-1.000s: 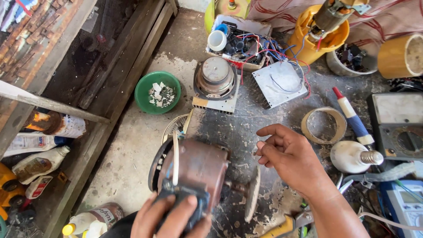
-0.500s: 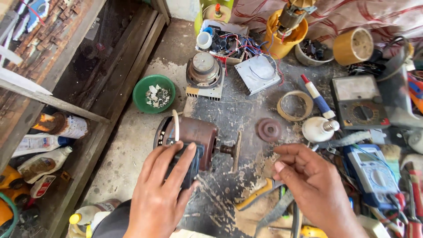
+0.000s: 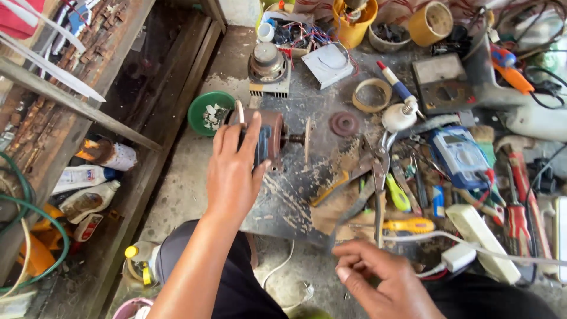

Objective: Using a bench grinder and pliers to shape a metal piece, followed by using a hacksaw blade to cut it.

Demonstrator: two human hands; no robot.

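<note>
A rusty brown electric motor (image 3: pixel 273 137) with a short shaft lies on its side on a dirty metal plate (image 3: pixel 295 195). My left hand (image 3: pixel 233 171) rests on top of the motor and grips its body. My right hand (image 3: pixel 378 280) hovers low at the near edge of the plate, fingers loosely curled, holding nothing that I can see. It is close to a white cable (image 3: pixel 425 239) and a yellow-handled screwdriver (image 3: pixel 407 225).
A green bowl (image 3: pixel 204 112) of small white bits sits left of the motor. Pliers (image 3: pixel 378 177), a blue multimeter (image 3: pixel 460 156), tape rolls (image 3: pixel 371 94), a red disc (image 3: pixel 344 124), a white power strip (image 3: pixel 484 242) and tangled wires crowd the right. Bottles (image 3: pixel 88 177) stand on the left floor.
My left hand has shifted onto the top of the motor. My right hand has drawn back toward me, away from the motor's shaft. The view has moved right.
</note>
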